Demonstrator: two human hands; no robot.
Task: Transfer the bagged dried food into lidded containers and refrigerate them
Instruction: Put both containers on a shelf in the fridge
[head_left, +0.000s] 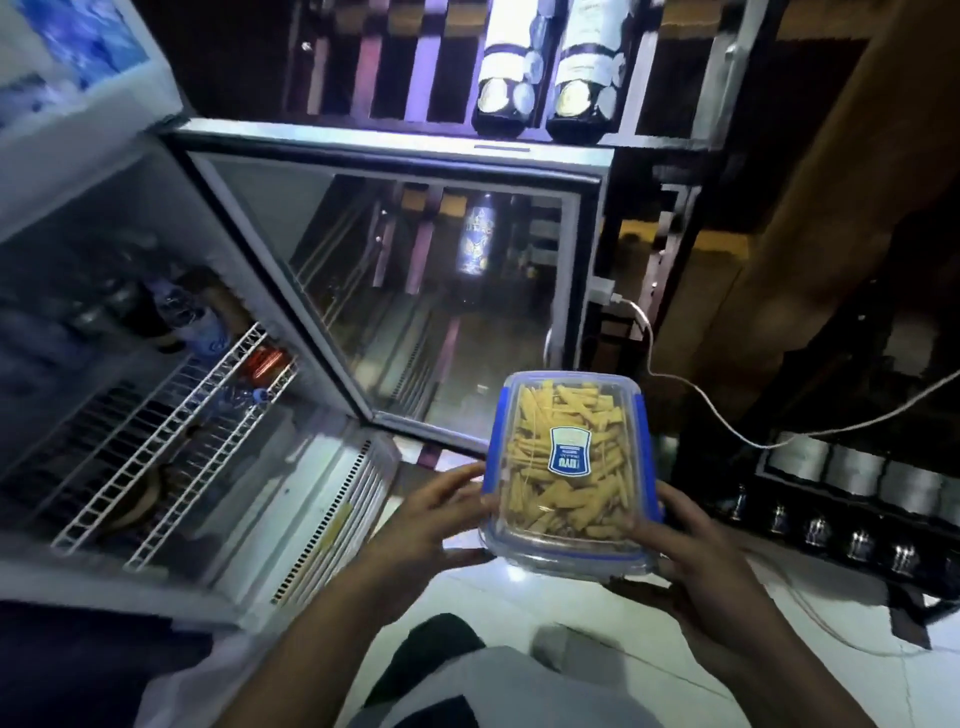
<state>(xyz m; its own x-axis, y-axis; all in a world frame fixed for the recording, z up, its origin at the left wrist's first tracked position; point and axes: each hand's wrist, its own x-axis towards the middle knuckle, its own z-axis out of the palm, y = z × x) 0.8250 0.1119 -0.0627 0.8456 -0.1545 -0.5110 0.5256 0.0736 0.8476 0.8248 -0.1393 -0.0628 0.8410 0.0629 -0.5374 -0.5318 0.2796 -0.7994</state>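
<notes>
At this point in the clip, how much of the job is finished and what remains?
Done: the container is full of yellow dried sticks and its blue-clipped lid is on; the fridge door stands open. In hand: the left hand and right hand hold the container in front of the fridge. Left: setting it on a wire shelf and closing the door. No other containers are visible.
</notes>
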